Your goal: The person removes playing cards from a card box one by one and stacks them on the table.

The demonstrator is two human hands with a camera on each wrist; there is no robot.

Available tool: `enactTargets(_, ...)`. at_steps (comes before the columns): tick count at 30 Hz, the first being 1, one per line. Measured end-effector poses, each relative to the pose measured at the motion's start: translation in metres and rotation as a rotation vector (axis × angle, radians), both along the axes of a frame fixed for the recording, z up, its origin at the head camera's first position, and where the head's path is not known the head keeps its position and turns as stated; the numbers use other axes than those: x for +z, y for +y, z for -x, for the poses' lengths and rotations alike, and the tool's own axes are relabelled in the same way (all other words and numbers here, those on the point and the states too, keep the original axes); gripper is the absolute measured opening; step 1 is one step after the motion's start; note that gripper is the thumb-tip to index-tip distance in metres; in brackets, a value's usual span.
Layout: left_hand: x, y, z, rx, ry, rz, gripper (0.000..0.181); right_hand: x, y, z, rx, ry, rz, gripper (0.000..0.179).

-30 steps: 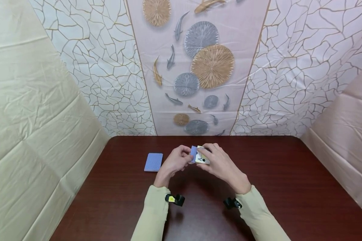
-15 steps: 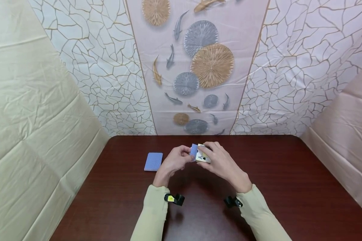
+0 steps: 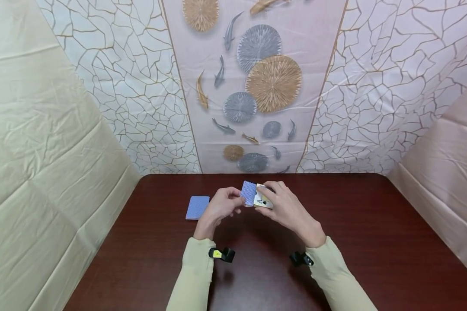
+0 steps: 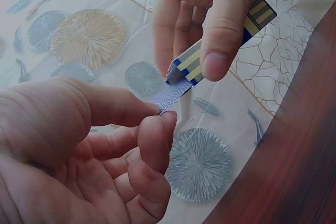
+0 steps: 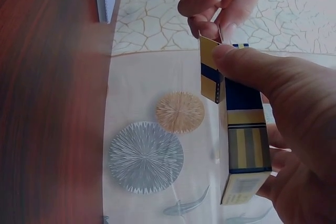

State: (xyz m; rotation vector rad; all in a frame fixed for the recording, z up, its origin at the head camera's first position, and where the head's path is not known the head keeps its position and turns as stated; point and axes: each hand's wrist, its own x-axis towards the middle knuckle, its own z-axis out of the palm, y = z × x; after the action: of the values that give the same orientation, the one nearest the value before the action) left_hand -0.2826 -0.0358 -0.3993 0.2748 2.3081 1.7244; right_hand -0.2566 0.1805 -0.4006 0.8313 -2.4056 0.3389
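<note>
My right hand [image 3: 289, 212] grips a card box [image 3: 260, 201] with an ace and spade on its white face, raised over the far part of the table. Gold and navy stripes run along the box's side [image 4: 261, 15] in the left wrist view. Its end flap [image 5: 209, 72] stands out in the right wrist view. From the box's left end sticks a blue-backed playing card [image 3: 247, 193], pinched at its edge between the thumb and fingers of my left hand [image 3: 220, 208]. Whether more cards lie under that one, I cannot tell.
A squared stack of blue-backed cards [image 3: 197, 207] lies on the dark red-brown table [image 3: 151, 242], left of my left hand. Behind the table's far edge hangs a patterned cloth [image 3: 253, 129], with pale fabric walls [image 3: 62, 172] at both sides.
The left hand has drawn slightly left and away from the box, so more of the blue card back shows. Both hands have risen a little in the head view.
</note>
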Motion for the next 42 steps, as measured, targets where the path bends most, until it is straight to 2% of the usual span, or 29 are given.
enactTargets(7, 0.000, -0.005, 0.003, 0.055, -0.010, -0.047, 0.018, 0.001, 0.003, 0.001, -0.030, -0.039, -0.012, 0.053)
enactTargets(14, 0.003, -0.005, 0.002, 0.091, -0.028, -0.091, 0.022, 0.000, 0.003, 0.002, -0.017, -0.026, -0.004, 0.052)
enactTargets(27, 0.004, -0.011, 0.004, 0.141, 0.053, -0.186, 0.020, 0.001, 0.004, 0.002, 0.010, -0.006, 0.044, 0.053)
enactTargets(33, 0.007, -0.012, 0.003, 0.158, 0.072, -0.198, 0.021, 0.001, 0.004, 0.002, 0.013, -0.002, 0.050, 0.053)
enactTargets(42, 0.009, -0.011, 0.004, 0.257, 0.085, -0.293, 0.019, 0.001, 0.002, 0.002, 0.017, 0.013, 0.033, 0.053)
